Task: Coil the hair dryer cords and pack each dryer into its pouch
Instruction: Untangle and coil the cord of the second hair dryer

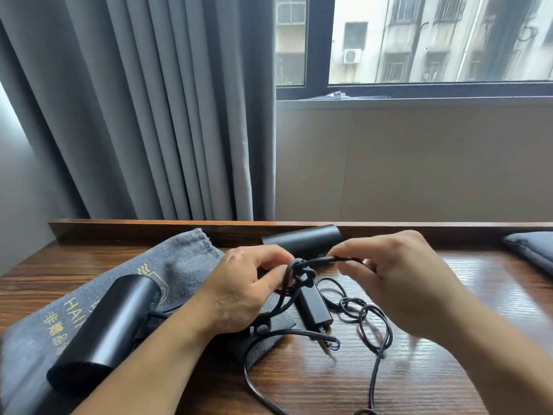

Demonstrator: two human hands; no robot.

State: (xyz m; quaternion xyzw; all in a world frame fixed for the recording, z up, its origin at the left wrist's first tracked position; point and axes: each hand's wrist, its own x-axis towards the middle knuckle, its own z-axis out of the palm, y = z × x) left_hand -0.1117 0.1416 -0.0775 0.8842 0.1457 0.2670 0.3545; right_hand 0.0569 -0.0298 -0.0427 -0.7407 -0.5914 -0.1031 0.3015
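While left grip (239, 289) and right grip (398, 280) pinch knotted cord (302, 274) | wooden desk (314, 384) | grey curtain (134, 115), window (419, 40)

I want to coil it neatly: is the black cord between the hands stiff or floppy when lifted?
Likely floppy: the cord lies in loose curls on the table and bends tightly at the knot. It probably springs back slightly, since its loops gape open.

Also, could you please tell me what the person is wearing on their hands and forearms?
Nothing visible. The left hand and right hand are bare, without gloves. Both forearms are uncovered down to the frame's edge: no sleeve, watch or bracelet shows. The right hand is blurred, so a ring cannot be ruled out.
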